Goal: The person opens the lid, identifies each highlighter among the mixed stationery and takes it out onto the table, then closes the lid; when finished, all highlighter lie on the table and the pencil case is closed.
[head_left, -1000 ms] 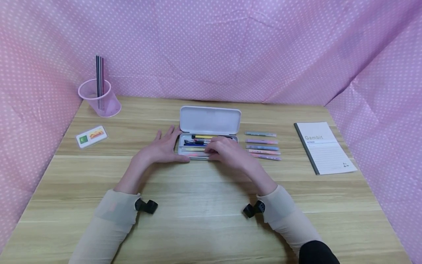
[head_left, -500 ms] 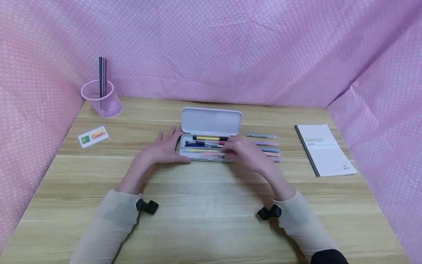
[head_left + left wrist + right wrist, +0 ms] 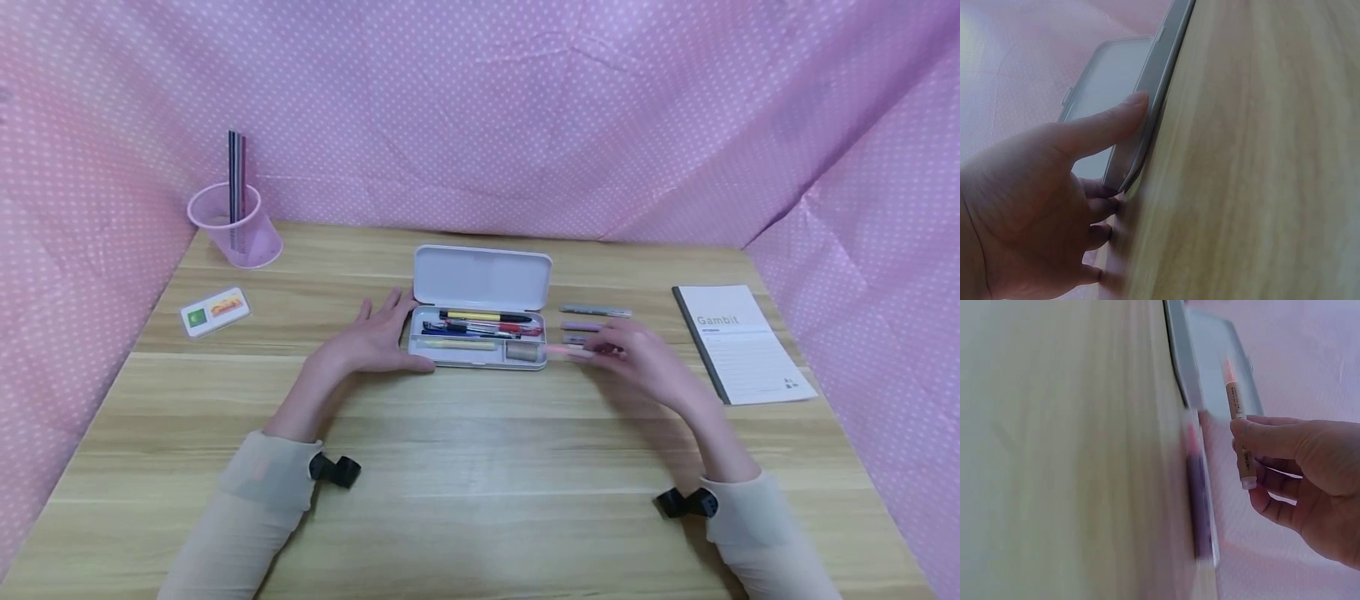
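Observation:
A white pencil case lies with its lid folded back on the table. Yellow, red, blue and black pens fill its back compartment, and a pale yellow pen and a grey block lie in front. My left hand rests spread at the case's left end, its thumb along the front wall and its other fingers beyond the end. Just right of the case, my right hand pinches a pink pen between thumb and fingers, above a row of pastel pens partly hidden by that hand.
At the back left stands a pink mesh cup holding several dark striped pencils. A small card with pictures lies in front of it. A notebook lies on the right. Pink dotted cloth hangs around the table.
My right hand has lifted the pink pen out of the case's front compartment and carried it right, over the pen row, uncovering the grey block. My left hand has stayed put.

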Demonstrator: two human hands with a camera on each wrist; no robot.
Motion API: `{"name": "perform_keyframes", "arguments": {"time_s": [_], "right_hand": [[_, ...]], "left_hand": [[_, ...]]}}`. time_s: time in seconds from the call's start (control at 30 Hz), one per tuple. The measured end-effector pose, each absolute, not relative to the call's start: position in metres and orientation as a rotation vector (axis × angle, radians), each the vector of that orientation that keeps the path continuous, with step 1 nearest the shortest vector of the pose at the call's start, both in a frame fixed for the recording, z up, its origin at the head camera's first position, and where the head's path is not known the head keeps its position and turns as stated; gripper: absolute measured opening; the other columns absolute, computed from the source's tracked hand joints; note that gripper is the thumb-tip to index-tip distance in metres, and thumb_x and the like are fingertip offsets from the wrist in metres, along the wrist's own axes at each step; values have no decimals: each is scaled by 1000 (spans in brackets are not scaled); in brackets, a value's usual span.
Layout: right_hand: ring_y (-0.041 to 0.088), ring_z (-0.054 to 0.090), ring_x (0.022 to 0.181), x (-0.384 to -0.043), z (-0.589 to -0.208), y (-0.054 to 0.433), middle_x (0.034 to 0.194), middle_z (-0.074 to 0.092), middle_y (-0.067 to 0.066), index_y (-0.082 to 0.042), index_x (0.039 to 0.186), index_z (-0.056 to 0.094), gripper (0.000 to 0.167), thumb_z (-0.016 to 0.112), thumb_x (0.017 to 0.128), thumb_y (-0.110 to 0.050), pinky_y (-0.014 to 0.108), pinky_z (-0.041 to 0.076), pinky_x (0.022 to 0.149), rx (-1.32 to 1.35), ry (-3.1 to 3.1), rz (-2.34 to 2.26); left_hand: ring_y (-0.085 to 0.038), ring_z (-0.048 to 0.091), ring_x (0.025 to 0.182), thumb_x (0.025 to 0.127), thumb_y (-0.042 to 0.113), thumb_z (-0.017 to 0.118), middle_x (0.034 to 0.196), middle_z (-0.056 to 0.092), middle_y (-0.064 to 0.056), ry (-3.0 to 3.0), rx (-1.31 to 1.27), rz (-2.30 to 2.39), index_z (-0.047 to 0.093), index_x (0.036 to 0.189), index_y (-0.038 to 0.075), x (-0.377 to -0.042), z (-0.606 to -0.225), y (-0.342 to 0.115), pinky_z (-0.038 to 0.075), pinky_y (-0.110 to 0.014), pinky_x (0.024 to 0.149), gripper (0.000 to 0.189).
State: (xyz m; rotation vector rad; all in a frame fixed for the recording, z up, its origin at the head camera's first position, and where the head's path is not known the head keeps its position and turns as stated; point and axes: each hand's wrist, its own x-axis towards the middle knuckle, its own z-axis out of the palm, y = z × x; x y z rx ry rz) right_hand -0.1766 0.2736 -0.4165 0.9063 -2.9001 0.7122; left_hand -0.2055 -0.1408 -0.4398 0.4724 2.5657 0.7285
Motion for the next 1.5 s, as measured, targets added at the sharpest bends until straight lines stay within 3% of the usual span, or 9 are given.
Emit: {"name": "perform_keyframes", "arguments": {"time_s": [0.37,0.77,1.13,1.5], "right_hand": [[11,68,84,-171,-420,306,98,76,2,-15,98,78,19,81,85,-1,33,61,73,891,-2942,617],[6,63,80,-172,-421,310,89,74,-7,-19,95,79,19,83,83,-4,30,57,71,905,-3062,576],[8,66,82,-171,-420,311,92,76,-4,-15,96,79,18,82,83,-4,30,57,73,870,-3116,560],[15,70,89,-172,-421,311,97,76,-1,-17,96,79,17,82,84,-5,40,58,79,874,-3116,534]], "left_hand": [[-39,-4,162,82,59,79,174,4,-19,2559,476,740,7,166,17,-205,-440,-141,-9,-66,128,118],[-39,-4,163,81,60,79,174,3,-19,2563,478,725,8,166,17,-206,-441,-141,-9,-65,129,118],[-39,-3,162,81,62,78,174,4,-21,2566,468,704,9,165,18,-207,-442,-141,-9,-64,129,118],[-38,-3,163,81,62,79,174,3,-22,2563,458,704,7,166,18,-207,-440,-140,-8,-63,130,119]]}}
